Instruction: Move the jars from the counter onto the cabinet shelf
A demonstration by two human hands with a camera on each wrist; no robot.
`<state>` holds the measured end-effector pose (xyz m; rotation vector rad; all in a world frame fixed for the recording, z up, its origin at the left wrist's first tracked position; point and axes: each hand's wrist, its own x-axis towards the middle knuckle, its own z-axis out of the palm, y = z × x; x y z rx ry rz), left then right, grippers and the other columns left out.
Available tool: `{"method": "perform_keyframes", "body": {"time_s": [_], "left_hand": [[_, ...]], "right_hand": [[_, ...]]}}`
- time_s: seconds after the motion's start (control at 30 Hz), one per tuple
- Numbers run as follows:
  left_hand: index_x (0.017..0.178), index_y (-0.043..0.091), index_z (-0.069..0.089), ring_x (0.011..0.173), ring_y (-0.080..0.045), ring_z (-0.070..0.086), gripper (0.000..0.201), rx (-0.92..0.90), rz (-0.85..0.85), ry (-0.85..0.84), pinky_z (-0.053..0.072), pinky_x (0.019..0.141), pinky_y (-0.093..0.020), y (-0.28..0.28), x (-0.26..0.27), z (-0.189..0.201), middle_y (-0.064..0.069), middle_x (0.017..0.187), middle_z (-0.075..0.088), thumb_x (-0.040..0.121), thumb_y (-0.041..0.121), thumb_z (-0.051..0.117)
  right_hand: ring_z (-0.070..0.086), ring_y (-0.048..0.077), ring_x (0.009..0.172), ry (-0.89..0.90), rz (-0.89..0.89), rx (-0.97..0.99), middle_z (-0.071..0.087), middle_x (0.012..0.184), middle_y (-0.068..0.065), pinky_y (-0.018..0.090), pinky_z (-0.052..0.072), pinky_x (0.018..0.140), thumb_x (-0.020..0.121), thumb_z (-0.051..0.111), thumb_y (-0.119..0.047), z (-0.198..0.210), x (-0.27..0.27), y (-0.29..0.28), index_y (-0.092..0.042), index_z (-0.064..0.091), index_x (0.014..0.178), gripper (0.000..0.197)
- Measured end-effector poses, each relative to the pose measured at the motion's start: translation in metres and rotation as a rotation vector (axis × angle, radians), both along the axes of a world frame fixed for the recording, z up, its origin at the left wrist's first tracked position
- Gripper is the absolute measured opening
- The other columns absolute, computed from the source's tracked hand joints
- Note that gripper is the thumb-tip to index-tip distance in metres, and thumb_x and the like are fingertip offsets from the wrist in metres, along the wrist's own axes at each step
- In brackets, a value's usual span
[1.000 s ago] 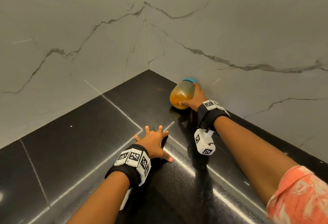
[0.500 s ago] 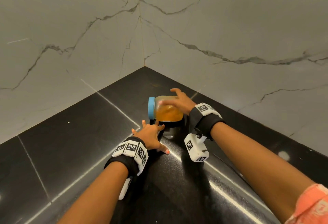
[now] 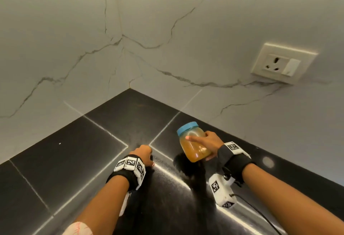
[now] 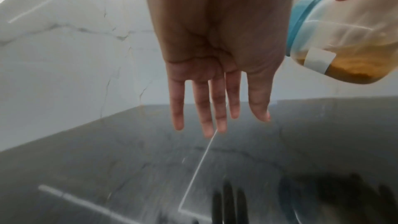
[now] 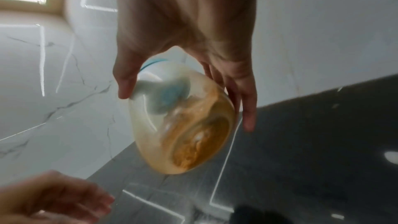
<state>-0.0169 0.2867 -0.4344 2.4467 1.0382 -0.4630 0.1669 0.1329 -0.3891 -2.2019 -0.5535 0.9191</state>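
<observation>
A clear jar (image 3: 192, 142) with a blue lid and an orange-brown filling hangs above the black counter (image 3: 61, 160), tilted with its lid up and away. My right hand (image 3: 208, 141) grips it round the body, thumb on one side and fingers on the other; the right wrist view shows the jar (image 5: 183, 125) from its base in that hand (image 5: 185, 81). My left hand (image 3: 144, 153) hovers just left of the jar and low over the counter. In the left wrist view its fingers (image 4: 206, 105) hang straight and hold nothing, with the jar (image 4: 344, 40) at the upper right.
White marble walls meet in a corner (image 3: 128, 85) behind the counter. A wall socket with a switch (image 3: 283, 63) sits on the right wall, above and right of the jar. No cabinet shelf is in view.
My right hand has lifted the jar from the wall and turned it from lying sideways to nearly upright, further right. The left hand has come off the counter. The view has tilted up.
</observation>
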Motion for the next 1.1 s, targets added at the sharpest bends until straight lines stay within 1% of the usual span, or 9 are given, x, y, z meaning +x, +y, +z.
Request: {"method": "perform_keyframes", "body": {"time_s": [0.17, 0.33, 0.43, 0.53, 0.67, 0.8, 0.93, 1.03, 1.1], "left_hand": [[0.116, 0.01, 0.058, 0.108, -0.028, 0.058, 0.039, -0.025, -0.136, -0.166, 0.045, 0.098, -0.039, -0.053, 0.016, 0.076, -0.014, 0.119, 0.06, 0.08, 0.023, 0.064], [0.108, 0.009, 0.064, 0.102, -0.027, 0.062, 0.028, -0.045, -0.285, -0.49, 0.047, 0.094, -0.036, -0.123, 0.032, 0.17, -0.016, 0.108, 0.066, 0.081, 0.016, 0.062], [0.104, 0.003, 0.065, 0.091, -0.025, 0.065, 0.023, -0.036, -0.383, -0.706, 0.049, 0.085, -0.027, -0.177, 0.036, 0.23, -0.019, 0.098, 0.069, 0.083, 0.01, 0.061], [0.105, 0.004, 0.064, 0.089, -0.022, 0.065, 0.022, 0.032, -0.501, -0.865, 0.053, 0.085, -0.032, -0.227, 0.036, 0.279, -0.016, 0.098, 0.069, 0.086, 0.014, 0.058], [0.102, 0.005, 0.066, 0.088, -0.012, 0.061, 0.019, 0.079, -0.564, -1.082, 0.045, 0.084, -0.02, -0.274, 0.033, 0.33, -0.011, 0.103, 0.07, 0.086, 0.012, 0.058], [0.098, 0.007, 0.067, 0.092, -0.011, 0.059, 0.016, 0.14, -0.62, -1.274, 0.038, 0.082, -0.003, -0.313, 0.033, 0.372, -0.01, 0.103, 0.069, 0.085, 0.009, 0.058], [0.101, 0.009, 0.064, 0.106, -0.018, 0.058, 0.018, 0.208, -0.701, -1.437, 0.043, 0.096, -0.025, -0.335, 0.04, 0.404, -0.009, 0.112, 0.065, 0.084, 0.008, 0.057], [0.111, 0.011, 0.06, 0.115, -0.019, 0.052, 0.026, 0.332, -0.71, -1.501, 0.042, 0.097, -0.029, -0.343, 0.053, 0.424, -0.007, 0.123, 0.058, 0.085, 0.012, 0.058], [0.119, 0.011, 0.055, 0.119, -0.019, 0.047, 0.033, 0.385, -0.718, -1.499, 0.039, 0.099, -0.028, -0.347, 0.062, 0.436, -0.008, 0.128, 0.053, 0.086, 0.014, 0.057]], "right_hand": [[0.059, 0.025, 0.098, -0.127, -0.091, 0.088, 0.057, 0.113, 0.008, 0.038, 0.053, 0.086, 0.067, 0.078, -0.042, 0.069, 0.003, -0.083, -0.005, 0.043, 0.124, 0.076], [0.055, 0.027, 0.106, -0.151, -0.09, 0.345, 0.05, 0.131, 0.012, 0.038, 0.051, 0.086, 0.063, 0.077, -0.038, 0.152, -0.014, -0.175, -0.02, 0.033, 0.133, 0.084], [0.051, 0.027, 0.108, -0.198, -0.084, 0.537, 0.045, 0.131, 0.008, 0.038, 0.049, 0.087, 0.073, 0.073, -0.029, 0.207, -0.033, -0.23, -0.03, 0.029, 0.135, 0.076], [0.05, 0.025, 0.107, -0.288, -0.097, 0.666, 0.045, 0.128, 0.009, 0.027, 0.048, 0.078, 0.074, 0.068, -0.028, 0.252, -0.049, -0.28, -0.031, 0.025, 0.138, 0.078], [0.055, 0.014, 0.099, -0.471, -0.08, 0.753, 0.048, 0.124, -0.005, 0.015, 0.046, 0.078, 0.073, 0.058, -0.033, 0.297, -0.07, -0.331, -0.026, 0.019, 0.143, 0.081], [0.054, 0.023, 0.109, -0.627, -0.139, 0.775, 0.049, 0.124, -0.003, 0.029, 0.049, 0.086, 0.079, 0.066, -0.032, 0.33, -0.085, -0.377, -0.026, 0.024, 0.138, 0.073], [0.054, 0.021, 0.103, -0.716, -0.236, 0.826, 0.051, 0.116, -0.004, 0.032, 0.05, 0.085, 0.073, 0.069, -0.037, 0.36, -0.102, -0.408, -0.03, 0.029, 0.133, 0.073], [0.059, 0.019, 0.099, -0.731, -0.293, 0.908, 0.056, 0.108, -0.006, 0.038, 0.055, 0.085, 0.056, 0.068, -0.049, 0.382, -0.113, -0.423, -0.035, 0.029, 0.131, 0.086], [0.062, 0.02, 0.101, -0.75, -0.325, 0.985, 0.058, 0.11, -0.004, 0.042, 0.056, 0.085, 0.057, 0.071, -0.048, 0.399, -0.114, -0.428, -0.034, 0.03, 0.132, 0.087]]}}
